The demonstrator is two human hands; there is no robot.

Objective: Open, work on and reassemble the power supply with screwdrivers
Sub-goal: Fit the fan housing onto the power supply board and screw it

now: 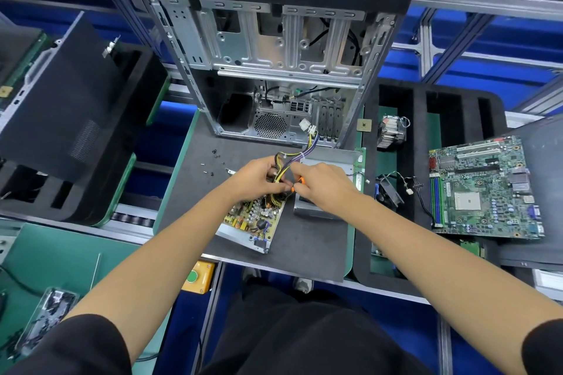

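Two hands working over opened power supply's yellow-brown circuit board (256, 218): left hand (254, 176) gripping yellow-black wire bundle (285, 167), right hand (323, 183) gripping orange-handled screwdriver (297, 183). Risk: tip slipping, nicking wires.

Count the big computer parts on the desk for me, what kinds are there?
Computer case: 1
Opened power supply: 1
Motherboard: 1
Heatsink cooler: 1
Small fan: 1
Total: 5
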